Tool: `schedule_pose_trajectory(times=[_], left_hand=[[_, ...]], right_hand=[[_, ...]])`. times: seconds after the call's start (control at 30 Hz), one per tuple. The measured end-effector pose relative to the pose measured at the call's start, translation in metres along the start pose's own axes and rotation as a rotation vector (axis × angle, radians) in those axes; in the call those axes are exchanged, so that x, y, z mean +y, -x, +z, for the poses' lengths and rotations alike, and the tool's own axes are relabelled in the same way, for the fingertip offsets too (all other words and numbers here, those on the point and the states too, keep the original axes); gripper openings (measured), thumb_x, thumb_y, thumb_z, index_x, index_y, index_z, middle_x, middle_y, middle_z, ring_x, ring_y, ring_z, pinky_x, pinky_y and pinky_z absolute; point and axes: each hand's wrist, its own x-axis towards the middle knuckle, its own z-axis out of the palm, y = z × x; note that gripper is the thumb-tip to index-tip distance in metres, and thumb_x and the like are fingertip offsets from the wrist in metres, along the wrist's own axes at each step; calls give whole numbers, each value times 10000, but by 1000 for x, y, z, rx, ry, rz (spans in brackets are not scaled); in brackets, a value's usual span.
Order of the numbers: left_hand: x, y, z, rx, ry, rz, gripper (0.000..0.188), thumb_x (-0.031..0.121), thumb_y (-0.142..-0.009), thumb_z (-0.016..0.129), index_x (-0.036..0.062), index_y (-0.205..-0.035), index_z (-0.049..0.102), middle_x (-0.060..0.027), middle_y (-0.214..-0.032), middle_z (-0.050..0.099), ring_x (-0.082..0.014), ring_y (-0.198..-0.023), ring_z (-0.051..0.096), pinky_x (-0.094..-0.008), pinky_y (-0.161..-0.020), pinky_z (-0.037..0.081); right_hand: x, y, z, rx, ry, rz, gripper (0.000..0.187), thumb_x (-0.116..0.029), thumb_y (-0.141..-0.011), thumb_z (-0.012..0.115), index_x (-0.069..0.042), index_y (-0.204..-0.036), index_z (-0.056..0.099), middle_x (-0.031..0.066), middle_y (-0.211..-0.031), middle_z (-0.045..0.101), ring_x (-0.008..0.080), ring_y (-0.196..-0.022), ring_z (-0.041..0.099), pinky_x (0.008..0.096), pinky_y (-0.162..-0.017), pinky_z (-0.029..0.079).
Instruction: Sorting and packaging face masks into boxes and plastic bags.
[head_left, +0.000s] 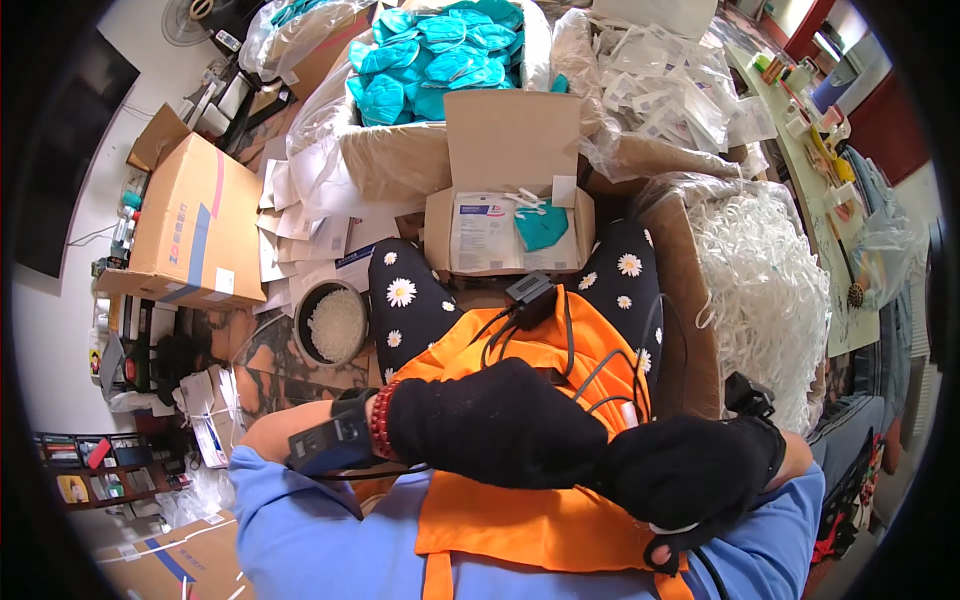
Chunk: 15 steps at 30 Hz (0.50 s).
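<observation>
Both my hands wear black gloves and meet low in front of my chest, over the orange apron (500, 530). My left hand (500, 425) reaches across to the right, its fingers hidden where it touches the other glove. My right hand (690, 475) is curled downward with a bare fingertip poking out; a thin white edge shows by it, and what it holds, if anything, is hidden. Beyond my knees stands an open carton (475, 262) holding white printed packets (480, 235). A folded teal mask (541, 228) with white ear loops (530, 200) lies on them.
A lined box of teal masks (440, 55) stands ahead, beside a box of clear packets (670, 85). White elastic loops (765, 300) fill a box at right. At left are a bowl of white pellets (336, 325), loose papers (290, 235) and a brown carton (190, 220).
</observation>
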Motion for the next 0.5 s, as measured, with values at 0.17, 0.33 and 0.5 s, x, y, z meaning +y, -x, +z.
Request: schedule_pose_trajectory(times=[0.17,0.33,0.5], left_hand=[[10,17,11,-3,-35,-70,192,279,-843,626,103,-788,574,-77,-635,552,-271,-571,588,-358,-506,443],[10,38,15,-49,-25,-136,159,256,-853,610,99,-838,599,-73,-691,585,-258,-610,606,-343,-536,476],[-107,185,18,231,-442,-588,265,66,-861,483,-4,-1108,547,-132,-898,624,-268,-767,649,-372,-648,513]], right_hand=[[-6,-1,3,-99,34,84,179,-139,-844,682,-8,-774,583,144,-751,584,337,-737,620,422,-715,524],[-17,7,-21,-69,110,94,148,-157,-896,604,-19,-848,581,101,-776,582,250,-728,598,349,-694,497],[-16,32,-68,1072,200,569,152,-171,-929,530,-37,-870,571,67,-779,561,193,-715,565,313,-666,467]])
